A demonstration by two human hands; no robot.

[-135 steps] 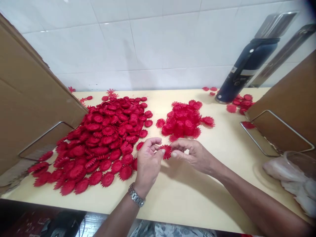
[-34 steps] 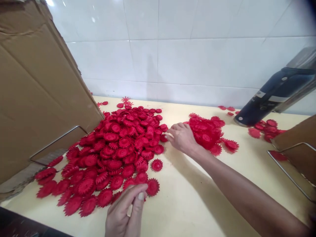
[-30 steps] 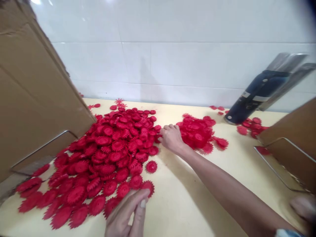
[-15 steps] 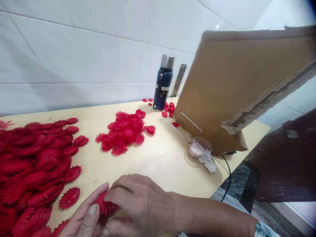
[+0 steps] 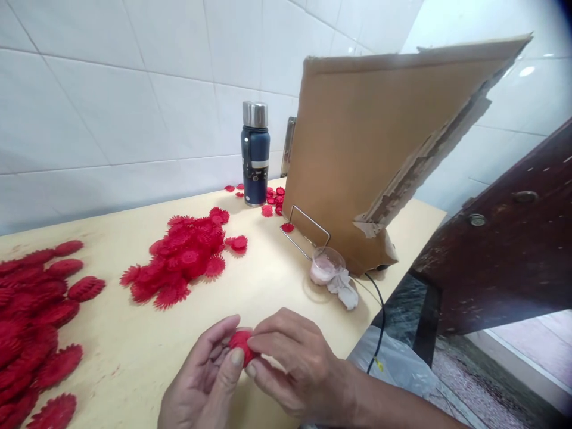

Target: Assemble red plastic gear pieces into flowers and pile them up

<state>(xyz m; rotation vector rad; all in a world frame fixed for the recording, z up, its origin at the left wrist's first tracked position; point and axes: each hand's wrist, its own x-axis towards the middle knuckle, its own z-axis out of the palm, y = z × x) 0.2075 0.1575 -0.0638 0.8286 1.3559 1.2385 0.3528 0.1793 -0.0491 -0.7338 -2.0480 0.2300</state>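
Note:
A small red piece with a ridged edge [image 5: 242,344] is pinched between my two hands, low in the middle of the head view. My left hand [image 5: 208,372] holds it from the left, thumb in front and fingers curled behind. From the right, the fingertips of my right hand [image 5: 292,360] grip its other side. My fingers cover part of the piece. Beyond my hands lies a loose pile of thin, fringed red discs [image 5: 181,256]. At the left edge is a larger heap of thicker, ridged red pieces [image 5: 33,328].
A dark blue flask [image 5: 255,158] stands near the tiled wall, with small red pieces [image 5: 274,199] around it. A cardboard screen [image 5: 344,149] rises at the right. Before it are a wire stand [image 5: 310,221], a clear cup [image 5: 328,265] with white tissue [image 5: 344,290], and a black cable [image 5: 382,316].
The view has turned right, so everything on the table sits further left. My hands, still on the red piece, appear further right, and more of my left hand shows.

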